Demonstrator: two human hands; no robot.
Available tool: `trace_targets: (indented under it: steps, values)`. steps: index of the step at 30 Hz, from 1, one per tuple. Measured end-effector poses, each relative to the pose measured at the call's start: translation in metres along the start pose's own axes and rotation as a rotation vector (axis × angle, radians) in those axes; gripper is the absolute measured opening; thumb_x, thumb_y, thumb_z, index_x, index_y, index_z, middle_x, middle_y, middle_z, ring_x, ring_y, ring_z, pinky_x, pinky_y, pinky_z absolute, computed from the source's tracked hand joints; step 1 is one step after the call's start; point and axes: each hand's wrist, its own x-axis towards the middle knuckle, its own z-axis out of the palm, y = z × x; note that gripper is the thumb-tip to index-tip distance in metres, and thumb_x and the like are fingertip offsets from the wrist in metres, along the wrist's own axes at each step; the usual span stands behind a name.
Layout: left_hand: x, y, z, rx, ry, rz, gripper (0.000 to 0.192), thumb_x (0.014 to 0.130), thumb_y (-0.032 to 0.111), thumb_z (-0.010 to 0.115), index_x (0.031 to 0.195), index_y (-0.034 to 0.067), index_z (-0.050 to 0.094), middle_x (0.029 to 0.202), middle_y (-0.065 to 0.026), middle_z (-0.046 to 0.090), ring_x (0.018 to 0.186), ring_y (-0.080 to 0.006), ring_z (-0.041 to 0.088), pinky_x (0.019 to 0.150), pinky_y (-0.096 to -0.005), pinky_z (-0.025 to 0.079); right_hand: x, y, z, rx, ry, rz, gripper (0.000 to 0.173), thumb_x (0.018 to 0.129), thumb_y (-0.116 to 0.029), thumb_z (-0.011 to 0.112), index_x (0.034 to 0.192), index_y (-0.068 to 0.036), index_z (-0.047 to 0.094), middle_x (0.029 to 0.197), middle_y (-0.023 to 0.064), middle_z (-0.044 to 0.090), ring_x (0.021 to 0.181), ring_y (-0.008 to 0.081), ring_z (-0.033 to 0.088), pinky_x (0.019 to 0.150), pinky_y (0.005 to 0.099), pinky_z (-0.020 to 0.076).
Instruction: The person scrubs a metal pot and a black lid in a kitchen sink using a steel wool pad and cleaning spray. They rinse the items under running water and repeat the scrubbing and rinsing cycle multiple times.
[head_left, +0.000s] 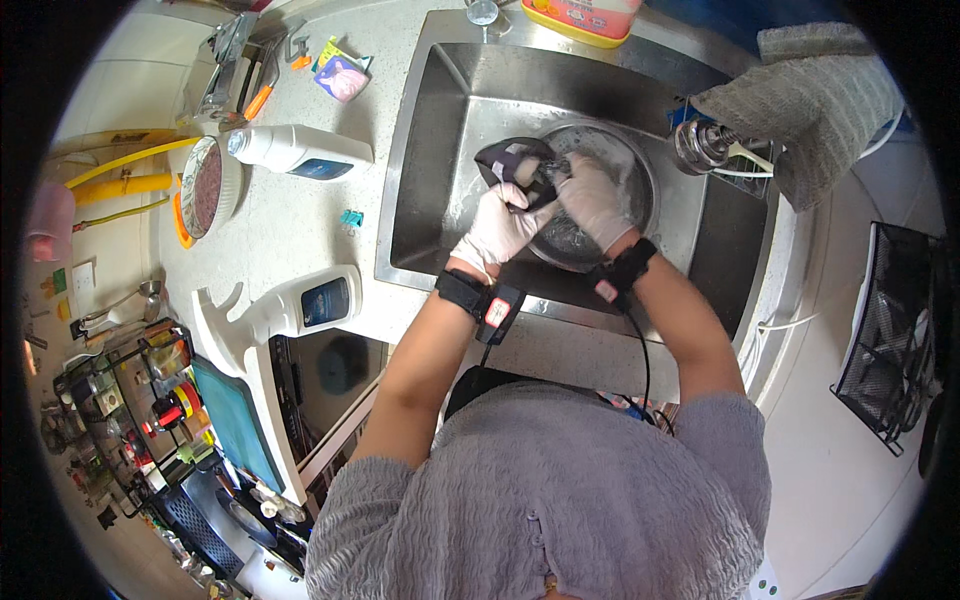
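A dark bowl-like item (499, 161) with light patches on it is tilted over the stainless steel sink (480, 247). My left hand (499, 225), in a white glove, grips its lower edge. At its right side is my right hand (592, 199), gloved as well, with the fingers blurred against something that looks like a metal scourer (555, 171). Beneath both hands a round metal basin (651, 187) with sudsy water rests on the sink floor. Its left part is hidden by the hands and the dark item.
Left of the sink, a white bottle (300, 150), a white spray bottle (300, 307) and a teal binder clip (352, 218) lie on the counter. A pink-and-yellow container (585, 19) stands behind the sink. A grey towel (817, 105) hangs at the right, near a metal strainer (697, 146).
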Motion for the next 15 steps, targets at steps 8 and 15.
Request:
trace_targets:
  steps: [8,15]
  values:
    - [0.008,0.011,-0.029,0.414,0.226,0.176,0.057,0.057,-0.01,0.042,0.111,0.002,0.055,0.106,-0.01,0.062,0.095,-0.026,0.06,0.089,-0.0324,0.048,0.015,0.108,0.059,-0.319,-0.557,0.206,0.051,0.075,-0.014,0.063,0.125,-0.017,0.052,0.129,0.0181,0.046,0.118,0.0388,0.047,0.098,0.0406,0.0402]
    - [0.012,0.018,-0.036,0.435,0.238,0.028,0.064,0.059,-0.011,0.045,0.12,0.01,0.046,0.109,-0.005,0.059,0.091,-0.0219,0.06,0.082,-0.0373,0.051,0.018,0.077,0.013,0.093,-0.42,0.246,0.051,0.078,-0.02,0.054,0.129,-0.018,0.052,0.13,0.0218,0.05,0.124,0.0319,0.044,0.102,0.0328,0.0364]
